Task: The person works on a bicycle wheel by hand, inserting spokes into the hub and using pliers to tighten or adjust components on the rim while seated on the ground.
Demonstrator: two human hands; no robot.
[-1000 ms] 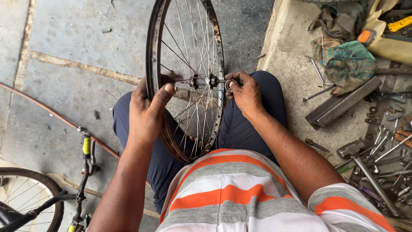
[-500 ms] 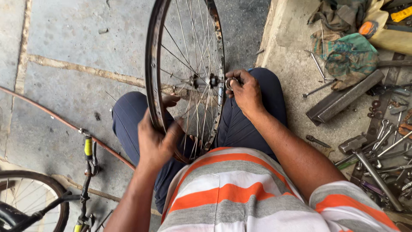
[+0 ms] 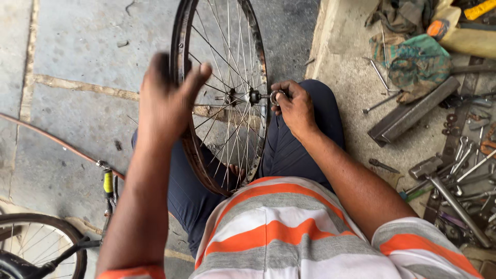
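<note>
Wheel [image 3: 222, 98] upright between my knees: my right hand [image 3: 294, 106] pinches its axle end, rightward; my left hand [image 3: 165, 101], apparently unclenched, hovers beside the rim.

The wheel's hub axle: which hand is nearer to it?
Right. The right hand has its fingers at the axle end of the wheel; the left hand is raised by the rim.

Left hand [image 3: 165, 101]: raised, blurred, palm turned inward, fingers together and extended, thumb spread, positioned at the left side of the wheel rim [image 3: 182, 77]; contact cannot be confirmed. Right hand [image 3: 294, 106]: right of the rim, at hub level, fingers curled, forearm extended from the body.
</note>
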